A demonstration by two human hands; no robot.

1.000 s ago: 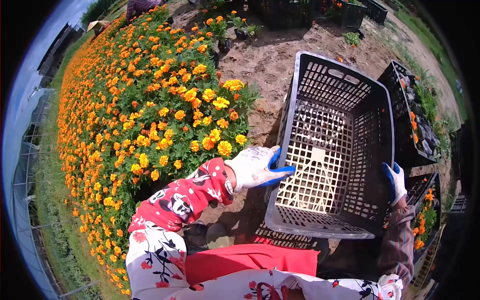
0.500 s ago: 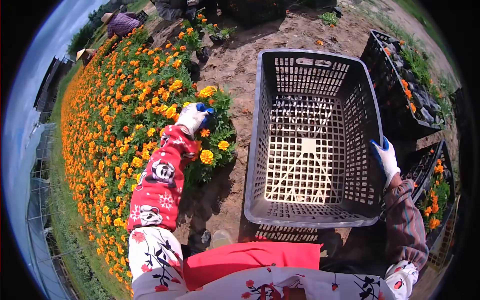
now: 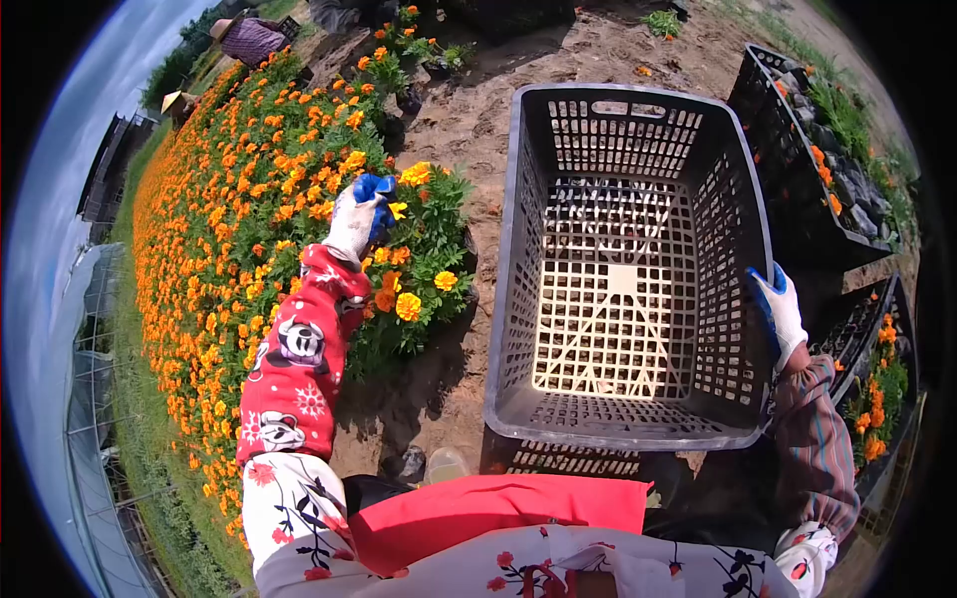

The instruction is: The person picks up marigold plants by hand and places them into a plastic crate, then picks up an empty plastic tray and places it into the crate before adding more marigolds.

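Observation:
My left hand (image 3: pixel 361 215), in a white glove with blue fingertips, is over the right edge of the marigold plants (image 3: pixel 424 239). Its fingers are curled together among the leaves and blooms, and whatever is between them is too small to make out. A black plastic crate (image 3: pixel 508 299) with nothing inside stands in front of me, its lattice bottom sunlit. My right hand (image 3: pixel 783 309), in a similar glove, has its fingers over the crate's right rim, with the thumb side hidden.
Crates (image 3: pixel 859 247) holding potted plants stand at the right, with another (image 3: pixel 867 399) below. Bare soil (image 3: pixel 449 130) runs between flowers and crate. Two people in hats, one in a checked shirt (image 3: pixel 257 40), are at the upper left. Another crate's edge (image 3: pixel 568 460) shows underneath.
My left hand has moved a little left and up across the flowers. My right hand stays at the crate's rim. The view has shifted slightly.

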